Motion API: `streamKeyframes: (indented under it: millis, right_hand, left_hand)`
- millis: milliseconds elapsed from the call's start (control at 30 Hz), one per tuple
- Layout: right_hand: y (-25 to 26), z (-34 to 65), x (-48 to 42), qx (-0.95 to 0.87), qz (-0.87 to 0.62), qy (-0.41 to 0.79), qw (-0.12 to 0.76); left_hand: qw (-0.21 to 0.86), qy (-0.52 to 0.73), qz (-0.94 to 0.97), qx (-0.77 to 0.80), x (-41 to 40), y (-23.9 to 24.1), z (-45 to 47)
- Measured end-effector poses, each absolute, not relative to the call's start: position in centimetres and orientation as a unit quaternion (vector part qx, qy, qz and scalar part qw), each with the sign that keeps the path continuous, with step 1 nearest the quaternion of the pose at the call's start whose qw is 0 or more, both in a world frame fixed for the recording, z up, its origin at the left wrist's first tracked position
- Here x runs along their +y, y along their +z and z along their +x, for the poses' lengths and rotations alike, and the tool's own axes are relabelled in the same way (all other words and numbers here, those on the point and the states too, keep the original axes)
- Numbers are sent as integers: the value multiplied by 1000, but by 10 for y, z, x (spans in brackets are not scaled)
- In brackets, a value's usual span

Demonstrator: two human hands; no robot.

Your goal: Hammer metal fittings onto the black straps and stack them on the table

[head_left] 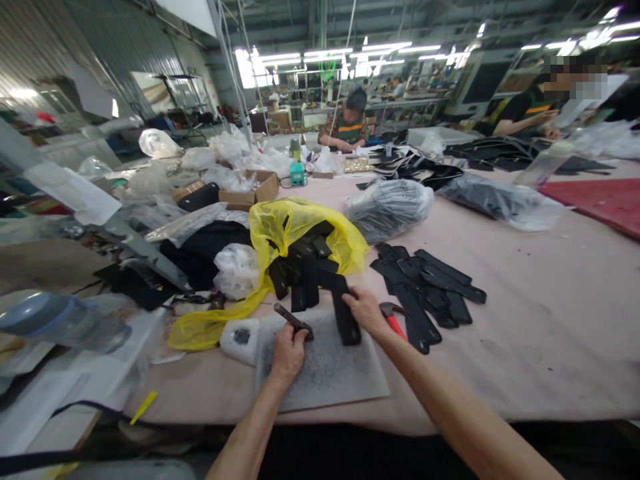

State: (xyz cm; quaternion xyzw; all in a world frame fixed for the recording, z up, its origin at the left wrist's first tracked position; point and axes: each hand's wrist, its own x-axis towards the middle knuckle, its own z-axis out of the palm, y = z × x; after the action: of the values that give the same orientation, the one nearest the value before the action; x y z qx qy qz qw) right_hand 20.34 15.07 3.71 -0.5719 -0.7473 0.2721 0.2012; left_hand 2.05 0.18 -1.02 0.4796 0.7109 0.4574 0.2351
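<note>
My left hand is closed around a short dark metal rod that looks like a punch. It is tilted over the left part of a scuffed, whitish board. Between the fingers of my right hand is the edge of a flat black strap piece, whose lower end lies over the board. Just right of that hand, a hammer with a red handle rests on the table, partly hidden by my forearm. A yellow plastic bag lies open behind the board, with several similar black pieces spilling out.
A pile of black strap pieces lies at the right. Left of the board sits a white block with a dark patch. Clear bags and a cardboard box stand farther back. Two people work across the table.
</note>
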Motion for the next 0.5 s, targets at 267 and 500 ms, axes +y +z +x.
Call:
streamKeyframes:
  millis: [267,500]
  right_hand:
    - [99,334,222,-645,-735,3,211]
    - [55,144,156,-770,-570,257,123]
  left_hand:
    - [252,459,473,709,5,-12,22]
    - [257,464,475,702,3,-10,22]
